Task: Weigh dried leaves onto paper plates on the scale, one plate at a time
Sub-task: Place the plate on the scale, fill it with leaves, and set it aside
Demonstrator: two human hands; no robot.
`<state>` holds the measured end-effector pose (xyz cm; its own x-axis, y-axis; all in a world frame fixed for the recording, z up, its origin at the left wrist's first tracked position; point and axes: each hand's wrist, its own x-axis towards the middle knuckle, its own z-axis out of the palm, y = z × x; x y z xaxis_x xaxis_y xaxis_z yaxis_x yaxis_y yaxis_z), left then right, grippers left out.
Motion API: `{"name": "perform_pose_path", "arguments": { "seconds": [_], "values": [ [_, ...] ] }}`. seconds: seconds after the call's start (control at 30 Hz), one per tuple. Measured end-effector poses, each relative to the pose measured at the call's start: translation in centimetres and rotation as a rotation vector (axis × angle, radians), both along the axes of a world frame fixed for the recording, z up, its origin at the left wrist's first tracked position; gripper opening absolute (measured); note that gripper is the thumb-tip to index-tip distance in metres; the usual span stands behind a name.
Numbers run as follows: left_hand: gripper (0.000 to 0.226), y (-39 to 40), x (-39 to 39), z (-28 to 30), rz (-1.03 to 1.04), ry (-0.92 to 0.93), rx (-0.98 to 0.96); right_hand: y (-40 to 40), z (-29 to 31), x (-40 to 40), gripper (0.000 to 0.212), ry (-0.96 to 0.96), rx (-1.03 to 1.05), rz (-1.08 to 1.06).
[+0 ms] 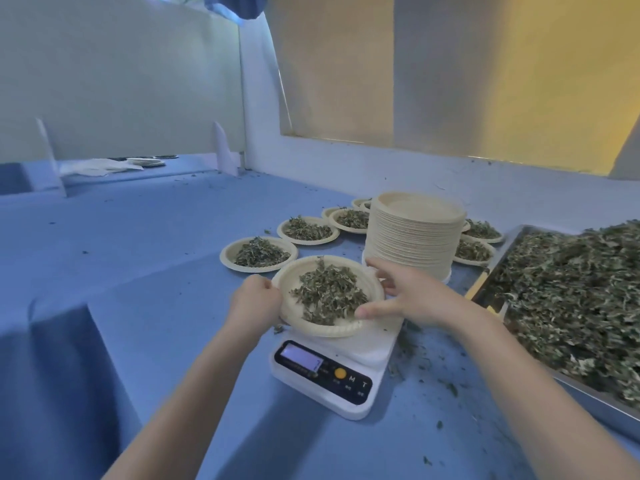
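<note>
Paper plate (353, 329) (leaf-filled) gripped by left hand (254, 301), right hand (412, 297).

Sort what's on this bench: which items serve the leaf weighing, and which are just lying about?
In use:
- left hand and right hand, holding the filled paper plate
- digital scale
- stack of empty plates
- metal tray of dried leaves
- filled plates set aside

Lying about:
- white cloth far left
- loose leaf crumbs
</note>
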<state>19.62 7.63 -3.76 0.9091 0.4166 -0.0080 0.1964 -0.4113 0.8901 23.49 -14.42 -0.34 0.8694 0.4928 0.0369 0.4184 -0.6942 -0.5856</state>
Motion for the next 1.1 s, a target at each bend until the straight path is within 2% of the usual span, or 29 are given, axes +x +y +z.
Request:
{"name": "perform_pose_path", "arguments": {
  "seconds": [0.1, 0.23, 0.27, 0.37, 0.4, 0.5, 0.6, 0.7, 0.87, 1.0, 1.1],
  "values": [
    [0.027, 1.8, -0.2, 0.6, 0.0, -0.039, -0.151, 1.5, 0.0, 0.6, 0.096, -0.001, 0.021, 0.035],
    [0.026, 4.9, -0.8, 1.5, 0.059, -0.113, -0.229, 4.6, 0.5, 1.2, 0.054, 0.041, 0.071, 0.093],
    [0.025, 5.8, -0.9, 1.6, 0.09, -0.131, -0.222, 5.7, 0.6, 1.4, 0.056, 0.055, 0.072, 0.132],
    [0.025, 8.6, -1.5, 1.6, 0.177, -0.179, -0.194, 9.8, 0.8, 2.2, 0.096, 0.04, 0.039, 0.219],
    [0.026, 9.5, -1.7, 1.5, 0.209, -0.186, -0.188, 11.3, 0.8, 2.5, 0.104, 0.001, 0.012, 0.248],
    [0.03, 12.5, -1.9, 0.4, 0.32, -0.187, -0.192, 15.5, 0.6, 3.2, 0.11, -0.091, -0.054, 0.286],
    [0.029, 15.5, -1.8, -1.4, 0.442, -0.152, -0.168, 19.3, -0.4, 4.0, 0.115, -0.063, -0.088, 0.303],
    [0.03, 17.3, -1.7, -3.2, 0.523, -0.095, -0.115, 22.0, -1.6, 4.7, 0.109, -0.05, -0.113, 0.302],
    [0.028, 18.8, -0.6, -4.5, 0.574, 0.001, -0.008, 24.0, -3.8, 5.8, 0.082, -0.011, -0.118, 0.252],
    [0.029, 19.2, 0.5, -4.6, 0.555, 0.043, 0.098, 24.5, -4.6, 6.0, 0.091, -0.06, -0.104, 0.204],
    [0.031, 19.5, 1.0, -4.3, 0.536, 0.095, 0.165, 24.8, -4.5, 6.2, 0.083, -0.12, -0.126, 0.172]
  ]
}}
